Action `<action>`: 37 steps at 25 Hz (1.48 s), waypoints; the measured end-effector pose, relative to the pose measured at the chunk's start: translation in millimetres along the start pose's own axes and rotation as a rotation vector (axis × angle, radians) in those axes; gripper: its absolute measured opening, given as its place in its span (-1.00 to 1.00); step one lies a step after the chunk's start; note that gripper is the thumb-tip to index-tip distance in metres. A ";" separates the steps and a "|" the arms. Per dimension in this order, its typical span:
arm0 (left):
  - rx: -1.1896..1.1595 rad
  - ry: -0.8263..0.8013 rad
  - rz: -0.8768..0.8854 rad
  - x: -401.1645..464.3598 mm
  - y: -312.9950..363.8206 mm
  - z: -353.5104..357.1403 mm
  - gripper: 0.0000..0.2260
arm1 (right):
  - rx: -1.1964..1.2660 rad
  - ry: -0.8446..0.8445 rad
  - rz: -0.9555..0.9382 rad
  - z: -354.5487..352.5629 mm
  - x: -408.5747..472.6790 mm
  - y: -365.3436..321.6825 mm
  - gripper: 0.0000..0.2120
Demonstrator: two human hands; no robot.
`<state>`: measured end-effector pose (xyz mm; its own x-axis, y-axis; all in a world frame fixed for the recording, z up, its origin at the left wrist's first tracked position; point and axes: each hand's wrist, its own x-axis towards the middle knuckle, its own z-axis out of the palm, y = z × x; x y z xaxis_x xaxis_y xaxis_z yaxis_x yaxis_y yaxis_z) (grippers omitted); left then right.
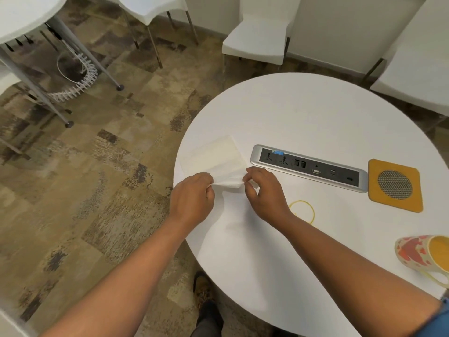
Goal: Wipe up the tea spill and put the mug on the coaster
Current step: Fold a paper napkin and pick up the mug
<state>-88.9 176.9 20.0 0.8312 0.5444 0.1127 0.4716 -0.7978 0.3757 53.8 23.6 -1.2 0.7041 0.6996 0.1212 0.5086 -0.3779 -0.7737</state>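
Thin paper napkin (213, 154), matt tbl (315, 113)

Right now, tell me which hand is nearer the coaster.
Right. The right hand pinches the tissue left of the coaster; the left hand holds the tissue's other edge, farther left.

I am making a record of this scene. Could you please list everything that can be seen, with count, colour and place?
table: one, white, round, right of centre
tissue: one, white, near the table's left edge, near side pinched up by both hands
tea ring: one, yellow, on the table beside the right wrist
socket panel: one, silver and black, set into the table's middle
coaster: one, orange with grey mesh centre, right of the panel, nothing on it
mug: one, cream with red patches, yellow inside, right edge, tilted
chairs: several, white, beyond the table
carpet: brown patchwork
left hand: holding tissue
right hand: holding tissue
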 end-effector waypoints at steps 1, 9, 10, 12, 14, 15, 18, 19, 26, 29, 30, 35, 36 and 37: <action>-0.007 -0.020 -0.043 1.5 4.8 -6.3 -0.88 | 0.040 0.000 0.014 -4.4 -1.0 -1.9 -0.86; -0.863 -0.345 -0.326 16.7 49.4 -48.2 -0.71 | 0.649 -0.064 0.600 -50.0 -29.4 7.2 -0.14; -0.998 -0.394 -0.345 16.1 55.8 -49.9 -0.71 | 0.747 -0.085 0.679 -57.0 -35.5 11.3 -0.10; -1.223 -0.458 -0.349 14.1 66.9 -48.2 -0.69 | 0.987 -0.127 0.804 -69.7 -49.7 19.8 -0.11; -1.394 -0.494 -0.341 10.7 76.7 -42.6 -0.64 | 1.245 -0.155 0.836 -79.9 -65.4 29.3 -0.29; -1.445 -0.504 -0.340 9.0 81.5 -38.7 -0.62 | 1.360 -0.159 0.808 -84.6 -72.8 32.8 -0.38; -1.428 -0.513 -0.372 3.9 94.2 -27.6 -0.61 | 1.521 -0.101 0.695 -101.7 -89.0 37.3 -0.48; -1.377 -0.504 -0.390 2.2 98.9 -23.9 -0.63 | 1.503 -0.052 0.687 -108.6 -92.5 38.7 -0.50; -0.945 -0.332 -0.363 -13.5 140.2 4.5 -0.87 | 1.090 0.181 0.788 -135.0 -108.8 47.1 -0.72; -0.732 -0.265 -0.287 -22.8 159.8 14.7 -0.85 | 1.008 0.189 0.803 -139.2 -114.7 50.4 -0.72; -0.684 -0.269 -0.223 -26.6 165.3 16.7 -0.82 | 1.046 0.192 0.815 -139.3 -116.7 51.1 -0.72; -0.451 -0.382 0.130 -48.6 191.5 38.5 -0.66 | 1.393 0.118 0.812 -137.2 -125.1 48.4 -0.71; -0.414 -0.406 0.153 -51.7 196.2 41.9 -0.64 | 1.422 0.101 0.815 -136.9 -125.7 47.1 -0.70; -0.395 -0.430 0.177 -54.3 201.0 44.3 -0.62 | 1.445 0.093 0.818 -136.4 -125.7 45.9 -0.69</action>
<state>-26.3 -24.5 48.6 0.9702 0.1932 -0.1460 0.2389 -0.6655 0.7071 56.3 -164.3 32.8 0.5883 0.5563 -0.5869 -0.7962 0.2712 -0.5409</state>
